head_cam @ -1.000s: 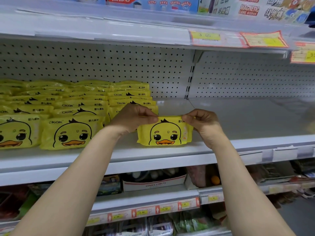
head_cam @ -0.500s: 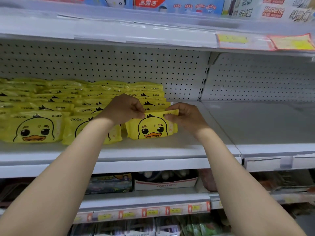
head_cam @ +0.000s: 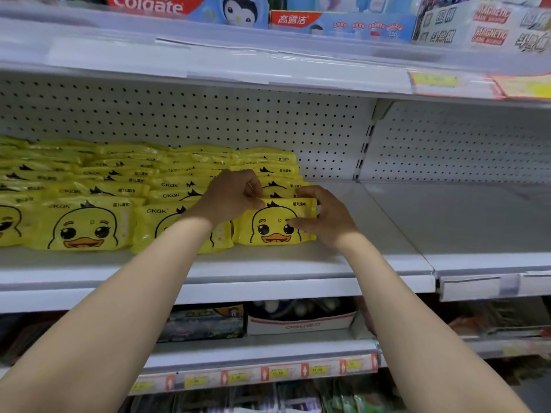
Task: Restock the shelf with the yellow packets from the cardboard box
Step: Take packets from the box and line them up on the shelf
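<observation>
Centre frame: yellow packet [head_cam: 274, 225] stands upright on the shelf [head_cam: 268, 260], duck face outward, at the right end of the front row of packets [head_cam: 89, 222]. The left hand [head_cam: 231, 193] pinches its top-left corner. The right hand [head_cam: 322, 216] grips its right edge, thumb on the face. Probably squaring it against its neighbours. Cardboard box out of view.

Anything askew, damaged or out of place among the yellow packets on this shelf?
Nothing stands out. The held packet stands upright on the shelf, at the right end of the front row, gripped by the left hand and right hand.
</observation>
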`<state>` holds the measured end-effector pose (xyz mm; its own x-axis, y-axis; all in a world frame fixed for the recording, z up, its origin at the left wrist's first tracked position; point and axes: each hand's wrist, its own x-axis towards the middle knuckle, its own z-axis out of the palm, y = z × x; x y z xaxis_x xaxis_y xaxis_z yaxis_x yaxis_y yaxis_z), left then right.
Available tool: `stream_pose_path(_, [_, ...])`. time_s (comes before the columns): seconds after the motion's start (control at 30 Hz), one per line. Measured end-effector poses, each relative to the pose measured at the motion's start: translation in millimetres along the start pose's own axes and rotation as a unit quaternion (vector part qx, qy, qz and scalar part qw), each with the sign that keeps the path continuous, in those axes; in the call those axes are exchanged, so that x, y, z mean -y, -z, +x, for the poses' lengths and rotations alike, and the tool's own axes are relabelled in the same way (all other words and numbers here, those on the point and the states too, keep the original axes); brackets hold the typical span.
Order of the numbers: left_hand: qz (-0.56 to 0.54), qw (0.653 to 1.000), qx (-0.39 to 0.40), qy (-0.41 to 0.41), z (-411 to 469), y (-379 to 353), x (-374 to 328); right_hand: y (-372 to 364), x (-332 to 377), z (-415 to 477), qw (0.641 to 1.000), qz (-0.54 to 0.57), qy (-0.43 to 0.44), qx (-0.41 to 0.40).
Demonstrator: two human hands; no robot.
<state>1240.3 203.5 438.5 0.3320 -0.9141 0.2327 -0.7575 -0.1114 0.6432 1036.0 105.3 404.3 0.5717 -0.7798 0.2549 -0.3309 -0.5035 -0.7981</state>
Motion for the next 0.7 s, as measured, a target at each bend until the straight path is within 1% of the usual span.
stream_pose_path(0.2, [-0.008, 0.999, -0.026, -0.023, -2, -4, 7, -4, 9, -5, 0.996, -0.085, -0.016, -0.037])
stream_pose_path(0.3, [0.007, 0.999, -0.013, -0.039, -4, -1, 8, -6, 17, -11, 0.990, -0.128, -0.031, -0.055])
stream_pose_path(0.4, [0.000, 0.999, 0.011, -0.051, -7, 2, 9, -9, 25, -23, 0.985, -0.146, -0.038, -0.081])
stream_pose_path(0.57, [-0.008, 0.998, 0.020, -0.052, -15, 10, 9, -14, 41, -48, 0.977, -0.166, -0.046, -0.122])
stream_pose_path(0.7, [0.001, 0.998, 0.014, -0.066, -39, 23, -1, -19, 62, -70, 0.972, -0.195, -0.059, -0.115])
